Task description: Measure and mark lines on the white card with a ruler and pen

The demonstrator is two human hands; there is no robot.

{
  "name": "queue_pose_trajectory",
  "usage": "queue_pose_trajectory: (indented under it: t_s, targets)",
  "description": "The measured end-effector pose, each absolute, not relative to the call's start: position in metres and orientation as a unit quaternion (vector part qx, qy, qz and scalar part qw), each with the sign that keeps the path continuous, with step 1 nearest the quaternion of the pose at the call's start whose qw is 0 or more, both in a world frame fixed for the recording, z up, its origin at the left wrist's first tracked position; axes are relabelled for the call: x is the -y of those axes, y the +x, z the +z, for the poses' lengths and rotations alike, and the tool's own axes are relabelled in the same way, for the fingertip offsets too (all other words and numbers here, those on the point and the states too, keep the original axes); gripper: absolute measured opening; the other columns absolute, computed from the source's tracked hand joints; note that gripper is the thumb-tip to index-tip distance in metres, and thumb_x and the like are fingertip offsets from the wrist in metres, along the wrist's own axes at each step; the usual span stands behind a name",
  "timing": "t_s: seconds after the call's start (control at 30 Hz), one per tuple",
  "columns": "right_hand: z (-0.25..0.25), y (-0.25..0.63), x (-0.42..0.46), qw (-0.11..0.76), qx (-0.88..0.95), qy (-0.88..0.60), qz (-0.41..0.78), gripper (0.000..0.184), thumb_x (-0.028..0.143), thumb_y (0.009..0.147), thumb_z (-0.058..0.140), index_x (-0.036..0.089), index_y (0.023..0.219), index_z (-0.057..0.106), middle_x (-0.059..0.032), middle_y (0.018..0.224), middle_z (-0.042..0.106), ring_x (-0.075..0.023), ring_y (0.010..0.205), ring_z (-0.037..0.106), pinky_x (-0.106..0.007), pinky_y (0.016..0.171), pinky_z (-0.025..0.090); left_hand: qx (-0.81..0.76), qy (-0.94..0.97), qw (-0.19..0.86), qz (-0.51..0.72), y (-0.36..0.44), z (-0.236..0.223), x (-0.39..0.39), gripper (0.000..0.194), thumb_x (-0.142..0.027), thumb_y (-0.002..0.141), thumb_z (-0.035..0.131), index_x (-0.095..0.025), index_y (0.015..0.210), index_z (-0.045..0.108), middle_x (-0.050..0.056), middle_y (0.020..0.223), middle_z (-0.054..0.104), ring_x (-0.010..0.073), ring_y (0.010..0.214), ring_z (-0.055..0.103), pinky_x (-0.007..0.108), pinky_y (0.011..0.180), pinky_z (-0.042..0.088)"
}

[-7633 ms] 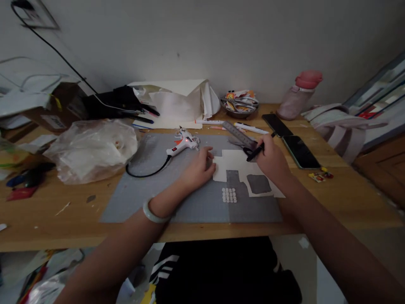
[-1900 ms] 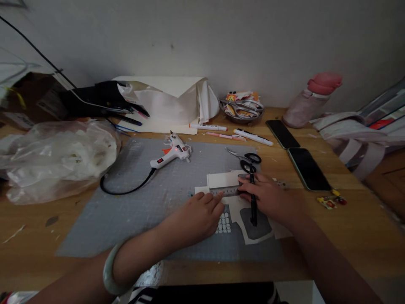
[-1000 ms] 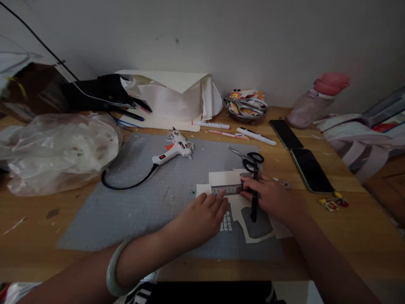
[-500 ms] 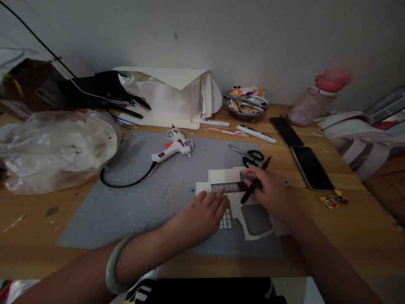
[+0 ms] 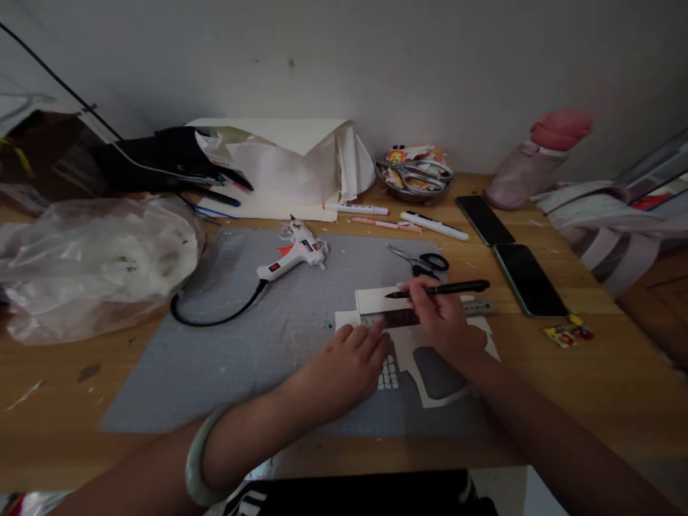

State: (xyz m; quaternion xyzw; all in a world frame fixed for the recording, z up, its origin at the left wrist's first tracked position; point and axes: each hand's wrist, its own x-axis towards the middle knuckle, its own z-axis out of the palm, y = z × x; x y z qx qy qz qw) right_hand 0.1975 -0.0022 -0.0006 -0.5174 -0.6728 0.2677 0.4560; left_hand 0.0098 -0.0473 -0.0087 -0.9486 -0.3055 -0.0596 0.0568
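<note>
My left hand (image 5: 352, 362) presses its fingertips down on the left end of a ruler (image 5: 398, 317), fingers bent and close together. The ruler lies across a cut sheet of white card (image 5: 373, 299). In my right hand (image 5: 441, 315) a black pen (image 5: 465, 287) is pinched, its tip pointing left just over the card. The right hand covers part of the ruler, whose far end (image 5: 480, 308) shows beyond it. Below lies card with a large cut-out opening (image 5: 428, 398), and small white pieces (image 5: 388, 373) sit beside my left hand.
A grey cutting mat (image 5: 226, 373) lies under the work. On it are a white glue gun (image 5: 295, 254) with a black cord and black-handled scissors (image 5: 430, 261). Markers (image 5: 435, 226), two phones (image 5: 529, 279), a bowl of scraps (image 5: 413, 188), a pink bottle (image 5: 537, 158) and a plastic bag (image 5: 102, 265) surround it.
The pen in my right hand has swung from a steep slant to nearly level, its tip now to the left over the card. My left hand stays on the ruler.
</note>
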Motion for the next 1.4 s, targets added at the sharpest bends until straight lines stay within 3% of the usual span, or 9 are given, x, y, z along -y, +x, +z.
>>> queue_pose_trajectory:
  t_s: [0.13, 0.53, 0.93, 1.4]
  targets:
    - [-0.005, 0.174, -0.006, 0.461, 0.624, -0.516, 0.363, 0.020, 0.038, 0.085, 0.053, 0.021, 0.075, 0.056, 0.0007, 0.061, 0.058, -0.0130, 0.051, 0.056, -0.023, 0.046, 0.044, 0.295, -0.952, 0.042, -0.074, 0.007, -0.010, 0.046, 0.036, -0.025, 0.091, 0.048, -0.010, 0.124, 0.055, 0.016, 0.133, 0.056, 0.0239, 0.099, 0.061, 0.035, 0.081, 0.045]
    - [-0.010, 0.181, -0.003, 0.425, 0.544, -0.520, 0.503, 0.020, 0.038, 0.075, 0.065, 0.021, 0.072, 0.055, 0.0028, 0.056, 0.057, -0.0131, 0.050, 0.059, -0.026, 0.050, 0.056, 0.297, -0.952, 0.009, -0.075, 0.002, -0.009, 0.042, 0.035, -0.026, 0.091, 0.049, -0.013, 0.124, 0.053, 0.015, 0.134, 0.054, 0.0235, 0.096, 0.059, 0.036, 0.083, 0.043]
    - [-0.010, 0.180, -0.004, 0.395, 0.561, -0.527, 0.501, 0.024, 0.042, 0.074, 0.064, 0.020, 0.074, 0.056, 0.0016, 0.062, 0.057, -0.0131, 0.054, 0.060, -0.025, 0.052, 0.056, 0.297, -0.951, -0.001, -0.081, 0.004, -0.007, 0.042, 0.034, -0.025, 0.091, 0.050, -0.013, 0.122, 0.054, 0.013, 0.127, 0.059, 0.0224, 0.091, 0.059, 0.036, 0.082, 0.043]
    - [-0.012, 0.182, -0.005, 0.378, 0.604, -0.535, 0.454, 0.018, 0.036, 0.078, 0.059, 0.021, 0.070, 0.053, 0.0015, 0.060, 0.057, -0.0129, 0.053, 0.057, -0.026, 0.052, 0.050, 0.295, -0.953, 0.016, -0.066, 0.002, -0.008, 0.043, 0.035, -0.025, 0.092, 0.047, -0.013, 0.124, 0.053, 0.016, 0.136, 0.053, 0.0228, 0.096, 0.060, 0.036, 0.083, 0.043]
